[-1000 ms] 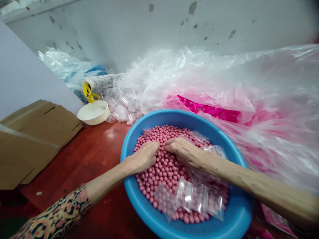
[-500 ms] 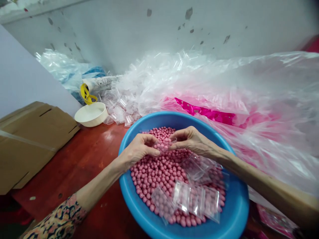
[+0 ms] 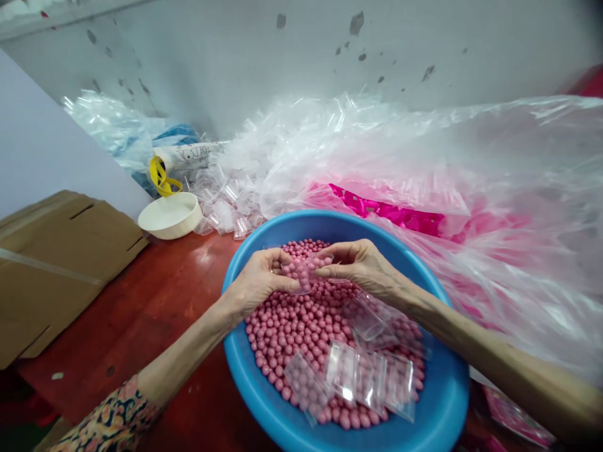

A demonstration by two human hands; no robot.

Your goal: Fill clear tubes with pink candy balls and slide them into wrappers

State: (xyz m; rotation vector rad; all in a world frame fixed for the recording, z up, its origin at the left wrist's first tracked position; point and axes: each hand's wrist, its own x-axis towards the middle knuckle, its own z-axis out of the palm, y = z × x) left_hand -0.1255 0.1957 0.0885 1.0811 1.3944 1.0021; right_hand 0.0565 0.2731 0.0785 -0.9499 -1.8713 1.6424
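Note:
Over a blue basin (image 3: 245,383) of round pink beads (image 3: 301,333), both my hands work close together. My left hand (image 3: 261,276) pinches a small clear plastic case (image 3: 296,274) between thumb and fingers. Pink beads show at it, but whether they lie inside or behind I cannot tell. From the right, my right hand (image 3: 362,267) has thumb and fingertips closed on another clear plastic piece (image 3: 324,260), which meets or overlaps the first. Several more flat clear cases (image 3: 342,370) rest on the beads below my hands.
Behind the basin, clear plastic pieces (image 3: 226,201) lie heaped beside a large clear bag (image 3: 518,150) with bright pink material (image 3: 400,216). To the left are a white round dish (image 3: 170,216), a yellow strap (image 3: 162,179) and folded cardboard (image 3: 66,270) on the red table (image 3: 174,301).
The clear case in my left hand has turned and shows more of its face. The fingers of both hands have shifted slightly, and the whole view has drifted a little.

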